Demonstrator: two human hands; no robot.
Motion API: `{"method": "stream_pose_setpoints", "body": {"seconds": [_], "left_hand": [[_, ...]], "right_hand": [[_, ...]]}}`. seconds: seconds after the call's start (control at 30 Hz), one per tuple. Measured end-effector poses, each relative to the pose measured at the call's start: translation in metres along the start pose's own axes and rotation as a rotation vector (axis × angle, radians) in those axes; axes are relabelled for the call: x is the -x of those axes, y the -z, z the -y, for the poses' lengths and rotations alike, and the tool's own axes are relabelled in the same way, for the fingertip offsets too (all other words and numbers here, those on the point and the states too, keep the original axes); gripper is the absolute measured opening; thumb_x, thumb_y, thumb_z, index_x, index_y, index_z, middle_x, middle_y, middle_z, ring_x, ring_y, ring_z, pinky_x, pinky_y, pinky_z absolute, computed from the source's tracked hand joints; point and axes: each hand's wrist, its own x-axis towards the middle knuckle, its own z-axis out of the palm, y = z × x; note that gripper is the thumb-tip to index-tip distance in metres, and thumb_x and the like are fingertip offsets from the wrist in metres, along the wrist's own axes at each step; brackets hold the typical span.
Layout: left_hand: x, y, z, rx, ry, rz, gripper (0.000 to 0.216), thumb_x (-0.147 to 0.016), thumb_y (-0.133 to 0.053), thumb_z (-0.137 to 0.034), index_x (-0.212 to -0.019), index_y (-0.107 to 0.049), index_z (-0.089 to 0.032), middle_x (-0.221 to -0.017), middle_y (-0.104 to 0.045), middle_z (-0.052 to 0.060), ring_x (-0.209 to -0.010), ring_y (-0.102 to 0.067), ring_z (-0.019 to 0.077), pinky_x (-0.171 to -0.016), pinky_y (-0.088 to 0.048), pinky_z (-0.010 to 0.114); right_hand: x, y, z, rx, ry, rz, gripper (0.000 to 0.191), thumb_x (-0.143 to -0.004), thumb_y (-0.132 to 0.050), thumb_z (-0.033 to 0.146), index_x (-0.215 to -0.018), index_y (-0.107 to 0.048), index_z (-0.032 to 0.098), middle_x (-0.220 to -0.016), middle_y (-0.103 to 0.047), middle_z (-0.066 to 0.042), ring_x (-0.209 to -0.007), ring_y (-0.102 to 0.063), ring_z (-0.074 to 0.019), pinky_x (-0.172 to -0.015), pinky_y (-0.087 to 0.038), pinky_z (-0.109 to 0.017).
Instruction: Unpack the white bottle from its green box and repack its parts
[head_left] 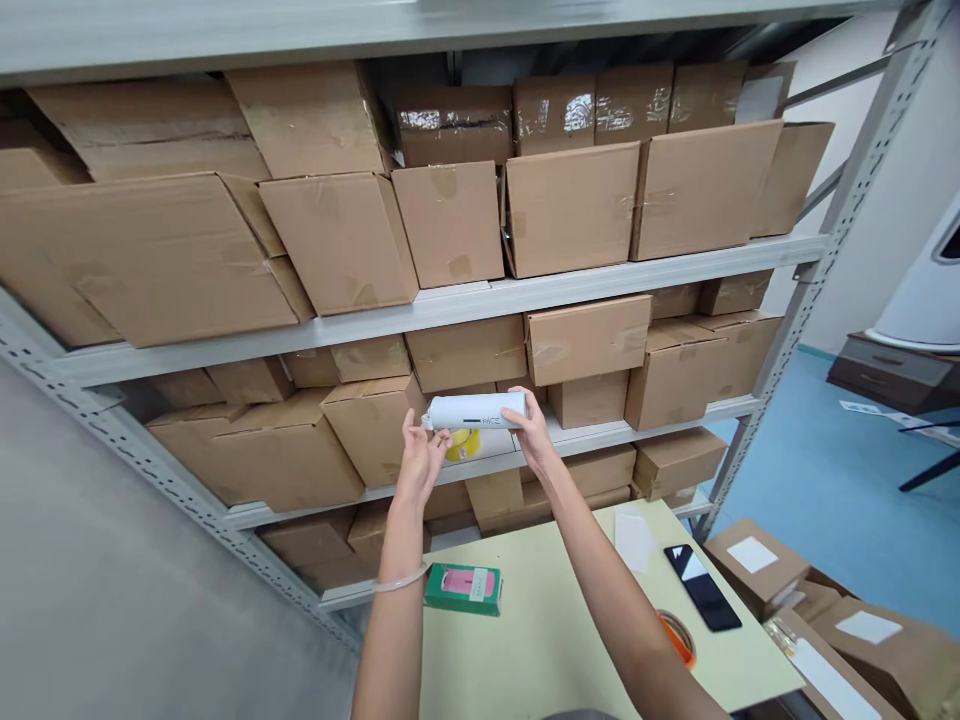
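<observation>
A pale blue cylindrical bottle (469, 411) with dark lettering lies level in the air in front of the shelves. My right hand (529, 428) is closed round its right end, thumb along the near side. At the left end, where a small whitish cap (428, 420) shows, my left hand (423, 452) has its fingers and thumb curled about the cap; the exact contact is partly hidden. Below the hands, a green box (463, 589) with a pink bottle picture lies on the pale table (525, 650), beside my left forearm.
Cardboard boxes (570, 212) fill a grey metal rack (480, 300). Yellow tape (463, 445) is on a shelf behind the bottle. A phone (703, 588), an orange tape dispenser (678, 640) and white paper (634, 540) lie on the table. Cartons (862, 640) stand at lower right.
</observation>
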Motion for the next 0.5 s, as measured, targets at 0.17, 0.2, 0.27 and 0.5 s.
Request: {"method": "stream_pose_setpoints", "body": {"seconds": [0.17, 0.2, 0.27, 0.5], "left_hand": [[0.019, -0.004, -0.003, -0.003, 0.078, 0.138, 0.069, -0.085, -0.042, -0.074, -0.136, -0.043, -0.028, -0.097, -0.055, 0.004, -0.064, -0.045, 0.0089, -0.058, -0.045, 0.022], [0.026, -0.01, -0.005, -0.048, 0.062, 0.16, 0.068, -0.084, -0.051, -0.07, -0.136, -0.043, -0.027, -0.095, -0.055, 0.004, -0.065, -0.046, 0.009, -0.06, -0.045, 0.022], [0.039, -0.027, -0.008, -0.188, -0.008, 0.137, 0.069, -0.08, -0.066, -0.059, -0.137, -0.04, -0.027, -0.098, -0.056, 0.003, -0.074, -0.052, 0.0112, -0.067, -0.047, 0.023], [0.08, -0.101, 0.002, -0.721, -0.491, -0.037, 0.063, -0.07, -0.079, -0.038, -0.124, -0.05, -0.022, -0.112, -0.055, 0.008, -0.104, -0.057, 0.023, -0.091, -0.046, 0.034]], "right_hand": [[0.017, 0.02, 0.011, -0.031, 0.015, 0.162, 0.051, -0.06, -0.078, 0.027, -0.105, -0.056, 0.028, -0.104, -0.061, 0.001, -0.095, -0.058, -0.0175, -0.078, -0.048, -0.023], [0.019, 0.025, 0.01, -0.069, -0.008, 0.167, 0.05, -0.06, -0.077, 0.026, -0.106, -0.056, 0.028, -0.105, -0.062, 0.001, -0.097, -0.058, -0.0181, -0.081, -0.049, -0.024], [0.022, 0.034, 0.0, -0.188, -0.056, 0.125, 0.048, -0.063, -0.074, 0.028, -0.107, -0.056, 0.029, -0.105, -0.063, 0.0, -0.102, -0.059, -0.0187, -0.085, -0.05, -0.027], [0.047, 0.029, -0.068, -0.313, -0.262, -0.184, 0.042, -0.078, -0.051, 0.06, -0.097, -0.06, 0.024, -0.098, -0.069, -0.007, -0.107, -0.06, -0.0244, -0.083, -0.056, -0.036]]}}
